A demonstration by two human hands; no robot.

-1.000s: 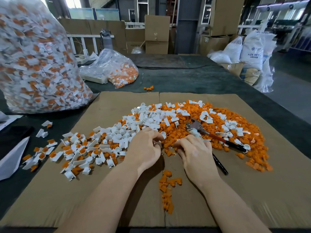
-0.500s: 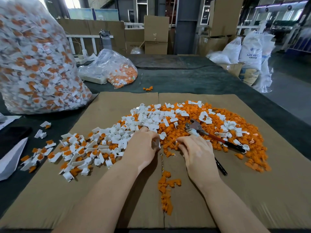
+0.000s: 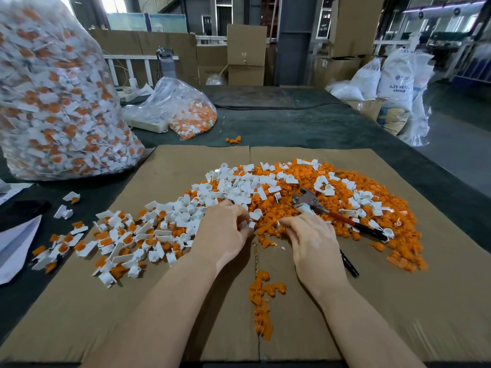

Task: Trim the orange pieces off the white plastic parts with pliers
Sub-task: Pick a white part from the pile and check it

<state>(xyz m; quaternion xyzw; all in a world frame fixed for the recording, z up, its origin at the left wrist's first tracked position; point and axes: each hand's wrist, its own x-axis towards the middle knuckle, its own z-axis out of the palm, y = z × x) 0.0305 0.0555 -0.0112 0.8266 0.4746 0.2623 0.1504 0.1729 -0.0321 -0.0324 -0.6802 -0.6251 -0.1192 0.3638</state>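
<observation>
Two hands work at the near edge of a heap on a cardboard sheet. The left hand has its fingers curled together, and their tips pinch a small white part at the heap's edge. The right hand lies palm down just beside it, fingers bent and pointing left, tips in the orange pieces; whether they clamp anything I cannot tell. The two hands are near each other but apart.

The pliers lie on the heap just beyond the right hand, metal head toward the far side, red and black handles running off to the right; neither hand touches them. A black pen lies on the cardboard, partly under the right wrist.

White parts pile up in the middle of the heap, and loose orange pieces spread to the right. Left of the left hand lie parts with orange still on them. A small orange strip of scraps lies between the forearms.

A big clear bag of uncut parts stands at far left on the dark table, with a smaller bag behind the cardboard.
</observation>
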